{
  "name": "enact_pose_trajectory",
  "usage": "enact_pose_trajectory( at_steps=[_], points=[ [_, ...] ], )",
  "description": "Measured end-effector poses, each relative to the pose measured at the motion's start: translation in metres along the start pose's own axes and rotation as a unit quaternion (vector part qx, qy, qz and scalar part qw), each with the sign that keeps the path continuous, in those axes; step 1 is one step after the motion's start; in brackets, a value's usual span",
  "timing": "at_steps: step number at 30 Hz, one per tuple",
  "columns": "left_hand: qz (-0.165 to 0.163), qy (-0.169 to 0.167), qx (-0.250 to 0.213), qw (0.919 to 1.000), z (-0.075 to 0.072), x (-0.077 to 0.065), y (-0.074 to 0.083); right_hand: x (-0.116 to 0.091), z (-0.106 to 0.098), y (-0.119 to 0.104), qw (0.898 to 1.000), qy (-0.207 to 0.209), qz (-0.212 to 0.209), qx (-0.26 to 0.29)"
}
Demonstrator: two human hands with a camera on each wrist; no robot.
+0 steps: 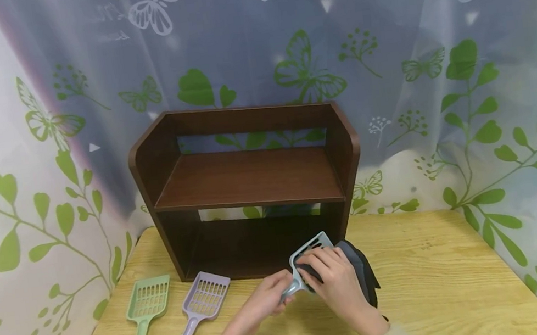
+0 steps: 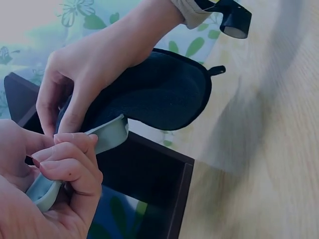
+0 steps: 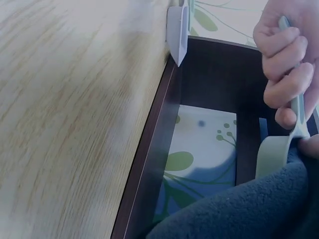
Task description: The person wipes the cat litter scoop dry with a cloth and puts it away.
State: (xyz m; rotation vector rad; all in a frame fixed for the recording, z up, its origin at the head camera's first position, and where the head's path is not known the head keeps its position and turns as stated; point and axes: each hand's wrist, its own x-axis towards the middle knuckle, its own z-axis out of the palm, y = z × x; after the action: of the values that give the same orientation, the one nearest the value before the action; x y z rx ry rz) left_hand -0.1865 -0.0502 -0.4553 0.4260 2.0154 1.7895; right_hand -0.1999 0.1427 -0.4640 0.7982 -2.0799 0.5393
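Note:
My left hand grips the handle of a light blue litter scoop, whose slotted head tilts up to the right. A dark blue-grey cloth with black edging is held in my right hand, pressed to the inside of the scoop's head. In the left wrist view, the cloth hangs down beside the scoop and shows a small loop at its border. The right wrist view has the cloth up against the scoop, with my left fingers curled round the handle.
A green litter scoop and a purple one lie at the left of the wooden table. Behind my hands stands a dark brown two-tier shelf. A curtain with butterflies and leaves hangs behind it.

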Motion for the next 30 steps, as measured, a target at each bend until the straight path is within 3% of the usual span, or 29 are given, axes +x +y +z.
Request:
enact_pose_trajectory(
  at_steps=[13,26,30],
  points=[
    [0.012,0.011,-0.024,0.9996,0.003,0.0,-0.001,0.008,0.003,0.008,0.995,0.055,0.03,-0.073],
    [0.008,0.027,-0.032,0.9991,0.004,-0.002,0.0,0.013,-0.016,0.025,0.989,0.083,0.087,-0.086],
    [0.008,0.033,-0.028,0.999,0.003,-0.003,-0.001,0.011,-0.019,0.028,0.99,0.069,0.09,-0.079]
  ],
)
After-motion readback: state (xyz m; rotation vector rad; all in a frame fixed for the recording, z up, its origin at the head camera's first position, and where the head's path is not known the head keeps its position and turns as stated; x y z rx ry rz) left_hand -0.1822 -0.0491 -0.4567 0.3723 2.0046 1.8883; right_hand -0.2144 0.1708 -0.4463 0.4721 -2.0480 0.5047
